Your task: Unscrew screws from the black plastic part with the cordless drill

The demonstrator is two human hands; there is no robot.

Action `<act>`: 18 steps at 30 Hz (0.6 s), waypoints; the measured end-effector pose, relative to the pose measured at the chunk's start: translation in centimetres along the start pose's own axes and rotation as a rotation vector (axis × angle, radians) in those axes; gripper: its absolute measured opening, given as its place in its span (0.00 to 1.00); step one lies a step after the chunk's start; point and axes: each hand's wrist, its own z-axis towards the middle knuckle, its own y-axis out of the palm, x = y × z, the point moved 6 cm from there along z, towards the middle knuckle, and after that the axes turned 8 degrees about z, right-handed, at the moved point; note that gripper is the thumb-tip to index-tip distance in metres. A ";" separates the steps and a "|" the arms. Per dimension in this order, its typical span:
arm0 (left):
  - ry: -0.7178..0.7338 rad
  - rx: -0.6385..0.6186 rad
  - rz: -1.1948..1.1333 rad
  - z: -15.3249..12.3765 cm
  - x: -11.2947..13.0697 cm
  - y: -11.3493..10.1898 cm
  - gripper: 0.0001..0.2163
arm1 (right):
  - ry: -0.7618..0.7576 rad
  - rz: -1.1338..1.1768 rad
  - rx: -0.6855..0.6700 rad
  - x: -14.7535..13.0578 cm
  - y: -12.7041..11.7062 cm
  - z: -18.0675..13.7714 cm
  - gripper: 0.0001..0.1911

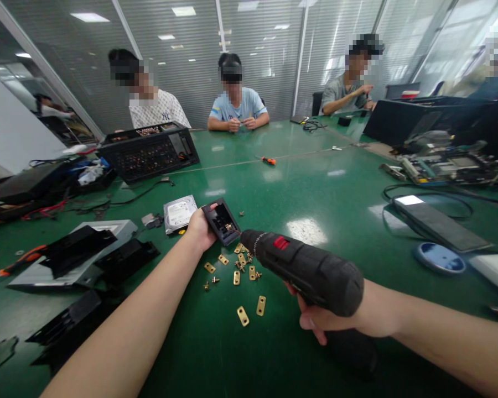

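Holding black casing (221, 214) tilted in left hand (201, 229) with forearm (161, 298) stretched forward, just beyond loose gold-coloured plates (237, 278) on green table (199, 354). Gripping black power drill (305, 268) in right hand (334, 322) with forearm (440, 337) angled in from right, pointing chuck (251, 243) toward casing.

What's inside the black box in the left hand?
Inside the black box, small brass-coloured pieces sit toward the end nearer the drill. Whatever lies beneath them is covered.

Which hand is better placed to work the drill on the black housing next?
Probably the right: the right hand grips the drill, whose front end points toward the black housing, while the left hand is occupied holding that housing.
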 end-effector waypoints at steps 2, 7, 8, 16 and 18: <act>-0.013 -0.007 0.009 -0.1 0.0 0.1 0.06 | -0.008 -0.017 0.021 0.0 -0.2 -0.1 0.46; -0.008 -0.020 0.012 0.2 0.0 0.1 0.07 | 0.020 -0.012 -0.013 0.0 0.3 0.0 0.33; -0.008 -0.021 0.012 0.3 0.0 0.0 0.08 | 0.022 -0.006 -0.023 0.0 0.4 0.1 0.31; -0.076 -0.075 0.044 -0.1 -0.4 -0.3 0.11 | 0.057 -0.009 -0.041 -0.3 0.8 -0.7 0.32; -0.070 -0.073 0.063 -0.4 -0.4 -0.2 0.10 | 0.085 -0.082 -0.034 -1.0 1.2 -0.9 0.33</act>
